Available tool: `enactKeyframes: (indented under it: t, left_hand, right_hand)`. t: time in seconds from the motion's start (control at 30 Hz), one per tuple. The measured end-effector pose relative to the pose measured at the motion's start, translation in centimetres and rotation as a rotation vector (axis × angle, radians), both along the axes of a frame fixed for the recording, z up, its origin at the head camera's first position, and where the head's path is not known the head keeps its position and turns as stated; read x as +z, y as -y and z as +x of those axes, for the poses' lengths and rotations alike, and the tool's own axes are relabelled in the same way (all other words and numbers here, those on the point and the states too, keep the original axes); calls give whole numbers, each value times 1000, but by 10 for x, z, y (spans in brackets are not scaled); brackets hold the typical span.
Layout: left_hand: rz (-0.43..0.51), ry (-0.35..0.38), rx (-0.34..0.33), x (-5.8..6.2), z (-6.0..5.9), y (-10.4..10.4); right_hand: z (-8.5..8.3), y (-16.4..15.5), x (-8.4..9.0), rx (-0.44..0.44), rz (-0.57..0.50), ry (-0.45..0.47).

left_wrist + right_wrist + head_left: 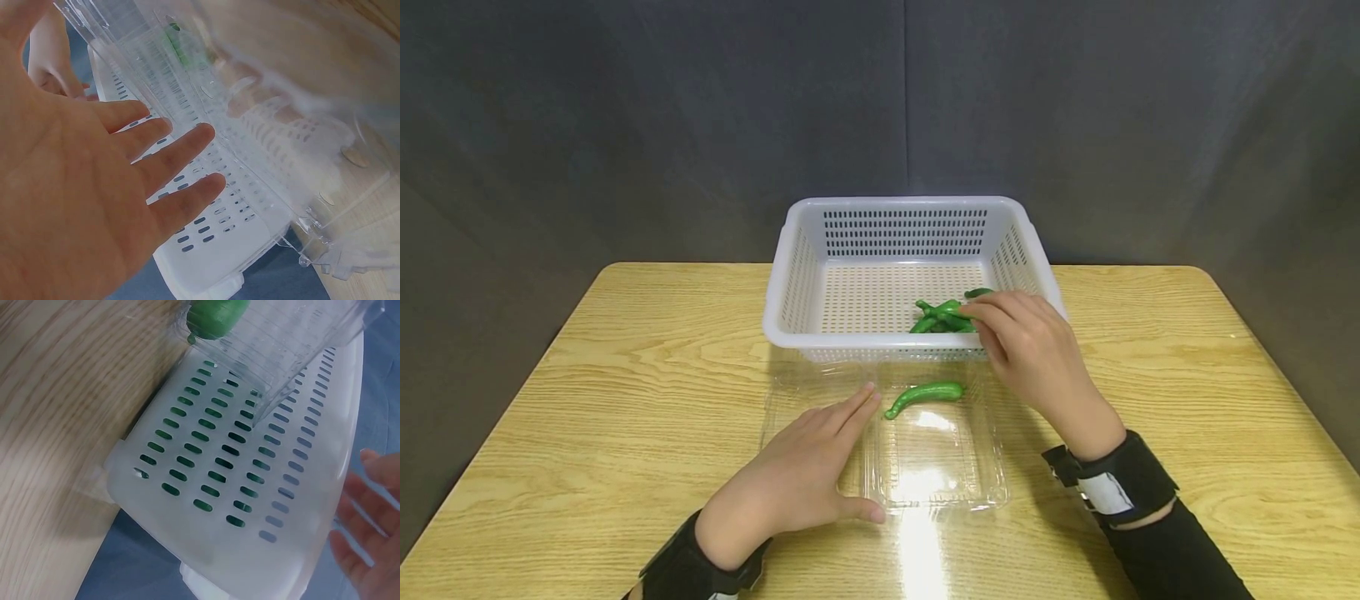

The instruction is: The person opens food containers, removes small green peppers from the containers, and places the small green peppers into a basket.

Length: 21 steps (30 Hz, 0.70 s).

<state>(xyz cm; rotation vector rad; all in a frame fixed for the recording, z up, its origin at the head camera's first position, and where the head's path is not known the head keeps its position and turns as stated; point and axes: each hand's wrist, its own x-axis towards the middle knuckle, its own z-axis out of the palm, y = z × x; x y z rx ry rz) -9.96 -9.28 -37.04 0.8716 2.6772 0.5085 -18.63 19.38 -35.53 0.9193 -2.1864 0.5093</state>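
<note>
A white slotted basket [790, 250] stands at the back middle of the wooden table, with a few green peppers [938, 317] in its front right corner. My right hand [973, 315] reaches over the basket's front rim. Its fingertips touch those peppers, and the thumb is hidden, so I cannot see whether it grips one. In front of the basket lies an opened clear plastic container [940, 475] with one green pepper [925, 395] in it. My left hand [850, 446] rests flat, fingers straight, on the container's left half [262, 125]. The right wrist view shows the basket wall [237, 487] and that pepper [215, 315].
The wooden table [625, 350] stretches bare to the left and right of the basket. A dark curtain [625, 125] hangs behind the table's far edge. The basket's front wall stands right against the clear container.
</note>
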Motion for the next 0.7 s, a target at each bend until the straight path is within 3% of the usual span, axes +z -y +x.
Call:
enactKeyframes:
  t: [0.27, 0.7]
  left_hand:
    - [2, -1, 1, 1, 0, 0]
    - [4, -11, -2, 1, 0, 0]
  right_hand:
    - [1, 1, 0, 123, 23, -36]
    - [8, 9, 6, 210, 37, -134]
